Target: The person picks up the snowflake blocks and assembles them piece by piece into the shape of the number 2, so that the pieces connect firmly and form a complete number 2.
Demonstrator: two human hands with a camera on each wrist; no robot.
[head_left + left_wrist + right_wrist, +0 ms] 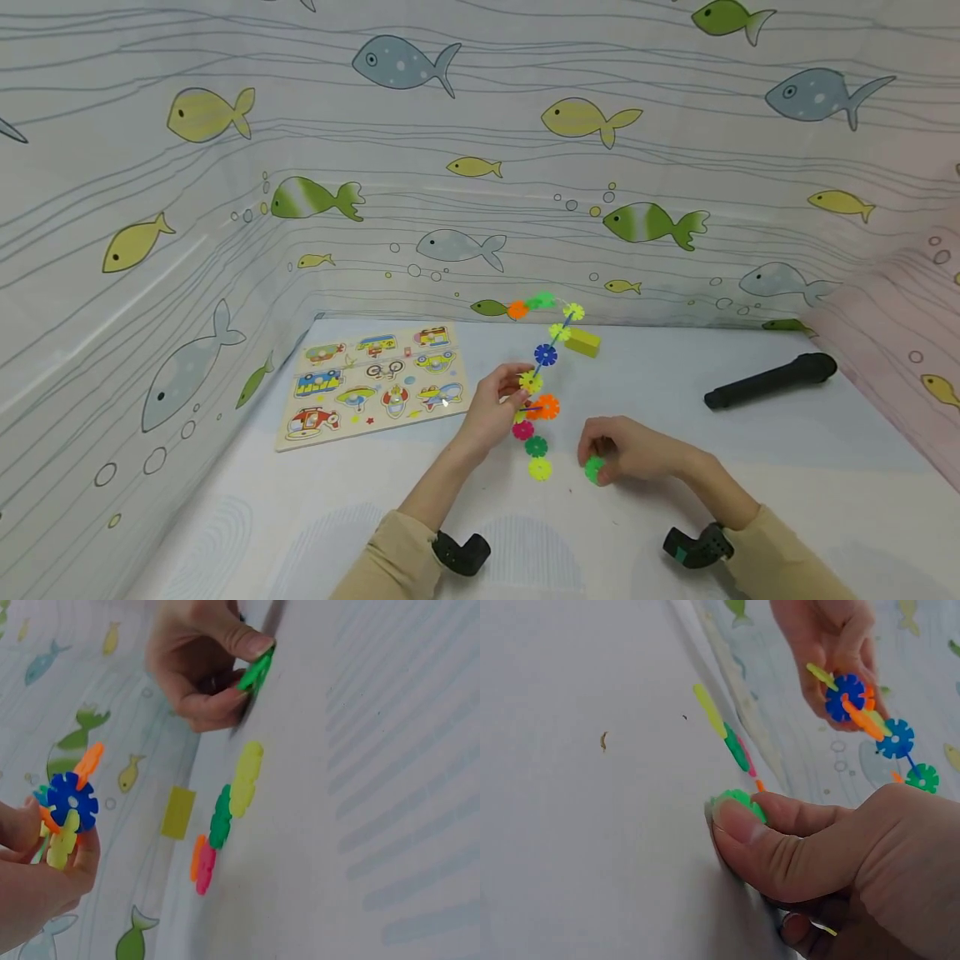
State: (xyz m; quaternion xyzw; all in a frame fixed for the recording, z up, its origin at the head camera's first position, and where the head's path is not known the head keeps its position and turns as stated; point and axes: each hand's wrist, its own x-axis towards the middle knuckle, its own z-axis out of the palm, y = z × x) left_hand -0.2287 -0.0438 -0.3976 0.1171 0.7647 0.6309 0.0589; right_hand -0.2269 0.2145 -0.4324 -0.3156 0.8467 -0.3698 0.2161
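My left hand (495, 408) grips a chain of toothed plastic discs (546, 355) slotted into one another, in blue, yellow, orange and green. The chain rises from the fingers and bends left at its top. Low over the table, my right hand (630, 446) pinches a bright green disc (740, 801) between thumb and finger. Between the hands, a pink disc (522, 430), a dark green disc (536, 447) and a yellow disc (540, 468) lie in a row on the table. In the left wrist view an orange disc (197, 857) shows beside the pink one.
A wooden picture puzzle board (411, 419) with vehicle pieces lies at the left. Behind the chain sits a yellow block (582, 342). Far right is a black microphone (772, 381). Fish-patterned walls (480, 200) border the table on the back and sides.
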